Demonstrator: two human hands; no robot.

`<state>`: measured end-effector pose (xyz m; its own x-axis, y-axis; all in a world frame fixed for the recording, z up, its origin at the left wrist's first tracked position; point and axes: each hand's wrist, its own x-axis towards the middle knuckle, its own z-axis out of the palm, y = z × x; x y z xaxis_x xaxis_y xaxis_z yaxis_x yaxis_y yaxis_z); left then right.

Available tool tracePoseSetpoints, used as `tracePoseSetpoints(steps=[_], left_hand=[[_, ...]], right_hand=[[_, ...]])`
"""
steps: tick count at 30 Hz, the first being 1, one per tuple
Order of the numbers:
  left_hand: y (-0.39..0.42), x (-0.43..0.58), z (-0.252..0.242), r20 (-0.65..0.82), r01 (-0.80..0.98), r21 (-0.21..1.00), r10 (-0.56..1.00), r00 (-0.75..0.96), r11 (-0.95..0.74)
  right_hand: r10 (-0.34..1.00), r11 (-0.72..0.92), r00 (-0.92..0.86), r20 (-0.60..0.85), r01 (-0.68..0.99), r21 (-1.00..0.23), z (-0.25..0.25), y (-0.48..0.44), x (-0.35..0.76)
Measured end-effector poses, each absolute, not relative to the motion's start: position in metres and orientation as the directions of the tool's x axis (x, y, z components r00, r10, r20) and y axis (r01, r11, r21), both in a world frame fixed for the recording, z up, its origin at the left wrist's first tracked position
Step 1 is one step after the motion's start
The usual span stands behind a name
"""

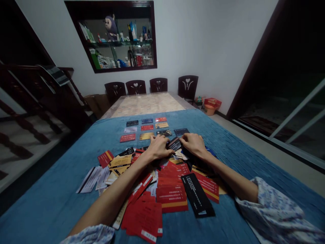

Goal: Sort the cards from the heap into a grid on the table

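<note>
A dark plastic card (174, 144) is tilted between my two hands, over the far edge of a heap of cards. My left hand (159, 147), fingers curled, grips its left edge. At the card's right edge, my right hand (194, 144) is closed in a pinch. Beneath my wrists spreads the loose heap, with red cards (171, 193), a long black card (197, 195), yellow cards (121, 163) and white cards (88, 179). Beyond my hands lie rows of single cards, among them a gold card (146, 136), a red card (127, 138) and a dark card (181, 131).
A blue cloth (83, 152) covers the near part of the long table, and its marbled top (147, 101) shows beyond. Several dark chairs (158, 84) stand at the far end. A red box and an orange bucket (209, 109) are on the floor to the right.
</note>
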<state>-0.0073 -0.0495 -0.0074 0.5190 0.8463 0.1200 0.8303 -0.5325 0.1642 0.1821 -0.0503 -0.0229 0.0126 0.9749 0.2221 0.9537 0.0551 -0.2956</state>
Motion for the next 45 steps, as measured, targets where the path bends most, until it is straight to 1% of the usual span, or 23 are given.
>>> tracePoseSetpoints(steps=[2,6,9,14,19,24,29,33,37,45], left_hand=[[-0.049,-0.007,-0.009,0.116,0.827,0.165,0.843,0.525,-0.537],[-0.05,-0.006,-0.011,0.113,0.827,0.159,0.842,0.527,-0.539],[-0.051,-0.006,-0.012,0.115,0.833,0.153,0.847,0.519,-0.532],[-0.051,-0.007,-0.011,0.132,0.827,0.163,0.843,0.522,-0.538],[-0.047,-0.013,-0.007,0.151,0.81,0.208,0.837,0.527,-0.548],[-0.047,-0.019,0.004,0.062,0.796,0.232,0.825,0.561,-0.559],[-0.049,-0.022,0.009,0.009,0.784,0.24,0.809,0.588,-0.572],[-0.05,-0.024,0.012,-0.012,0.771,0.243,0.793,0.609,-0.588],[-0.051,-0.027,0.015,-0.026,0.76,0.217,0.775,0.631,-0.612],[-0.053,-0.028,0.024,-0.092,0.755,0.21,0.756,0.648,-0.621]], right_hand=[[0.976,0.053,0.021,0.217,0.943,-0.33,-0.024,-0.048,0.185],[0.979,0.045,0.047,0.198,0.898,-0.437,-0.027,-0.043,0.189],[0.981,0.064,0.03,0.193,0.885,-0.462,-0.028,-0.043,0.188],[0.96,0.165,-0.059,0.274,0.91,-0.381,-0.028,-0.049,0.188],[0.893,0.39,-0.277,0.355,0.87,-0.302,-0.029,-0.055,0.192],[0.824,0.529,-0.437,0.361,0.822,-0.213,-0.034,-0.056,0.198],[0.765,0.628,-0.54,0.352,0.747,-0.219,-0.041,-0.053,0.2],[0.73,0.67,-0.577,0.367,0.711,-0.213,-0.042,-0.054,0.2],[0.737,0.662,-0.579,0.348,0.722,-0.202,-0.041,-0.058,0.2],[0.68,0.707,-0.624,0.385,0.698,-0.118,-0.038,-0.064,0.198]])
